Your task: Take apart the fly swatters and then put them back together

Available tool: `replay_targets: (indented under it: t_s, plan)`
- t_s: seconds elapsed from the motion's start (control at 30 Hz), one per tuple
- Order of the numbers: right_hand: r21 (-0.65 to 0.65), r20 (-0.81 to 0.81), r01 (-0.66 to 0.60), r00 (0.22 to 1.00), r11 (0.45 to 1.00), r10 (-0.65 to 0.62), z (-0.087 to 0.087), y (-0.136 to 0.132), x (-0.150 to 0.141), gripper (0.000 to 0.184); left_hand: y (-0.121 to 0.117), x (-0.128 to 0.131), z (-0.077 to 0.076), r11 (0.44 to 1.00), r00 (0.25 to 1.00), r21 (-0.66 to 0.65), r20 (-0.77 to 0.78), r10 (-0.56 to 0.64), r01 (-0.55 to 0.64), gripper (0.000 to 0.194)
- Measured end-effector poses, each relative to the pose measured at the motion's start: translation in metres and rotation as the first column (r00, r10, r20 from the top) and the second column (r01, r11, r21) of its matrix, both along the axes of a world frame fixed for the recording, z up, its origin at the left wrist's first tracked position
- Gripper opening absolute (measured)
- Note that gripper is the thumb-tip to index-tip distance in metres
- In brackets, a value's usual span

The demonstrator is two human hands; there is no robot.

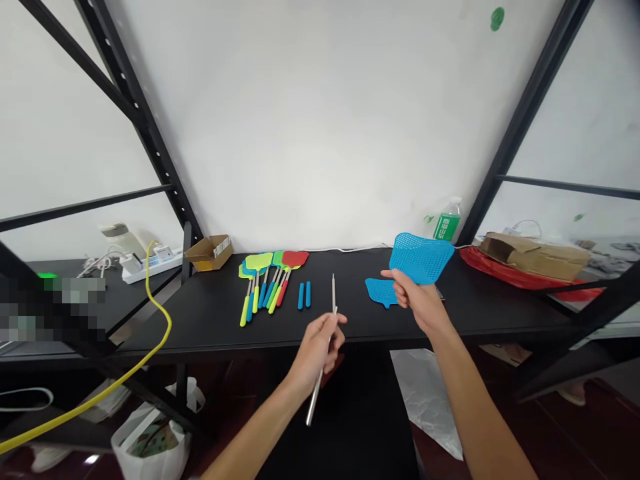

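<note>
My left hand (320, 343) is closed around a slim metal rod (314, 403) that slants down toward me, just in front of the table edge. A thin metal rod (333, 288) shows just beyond my fingers; I cannot tell whether it is separate. My right hand (413, 297) pinches a blue mesh fly swatter head (420, 257) by its lower edge, raised above the table. Beneath it lies a second blue swatter head (381, 291), partly hidden by my hand. Two blue handles (305, 295) lie side by side left of the rod.
Several fly swatters (265, 280) with colored heads lie on the black table (200, 327). A cardboard box (209, 253) stands behind them, left. A green-labelled bottle (448, 220) stands back right. Black shelf posts (150, 143) flank the table. A yellow cable (163, 337) hangs over the left front edge.
</note>
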State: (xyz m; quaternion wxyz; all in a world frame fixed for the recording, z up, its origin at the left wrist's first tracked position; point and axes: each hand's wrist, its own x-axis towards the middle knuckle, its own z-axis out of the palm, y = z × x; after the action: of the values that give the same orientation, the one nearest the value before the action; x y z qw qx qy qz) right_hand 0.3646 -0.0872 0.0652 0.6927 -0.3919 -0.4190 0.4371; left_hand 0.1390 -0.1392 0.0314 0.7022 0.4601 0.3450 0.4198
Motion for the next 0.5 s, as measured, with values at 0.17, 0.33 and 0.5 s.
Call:
replay_targets:
  t_s: [0.17,0.33,0.5]
  plan:
    - [-0.183,0.379,0.062,0.925,0.981,0.013,-0.044,0.024,0.024,0.036,0.063,-0.006,-0.014,0.971,0.948,0.144,-0.233,0.219,-0.189,0.027]
    - [-0.296,0.639,0.139,0.764,0.945,0.087,-0.068,0.038,0.039,0.045,0.111,0.012,-0.015,0.899,0.772,0.417,-0.523,0.36,-0.137,0.033]
    - [-0.345,0.793,0.218,0.588,0.913,0.159,-0.068,0.04,0.042,0.056,0.146,0.03,-0.019,0.869,0.637,0.482,-0.636,0.435,-0.112,0.072]
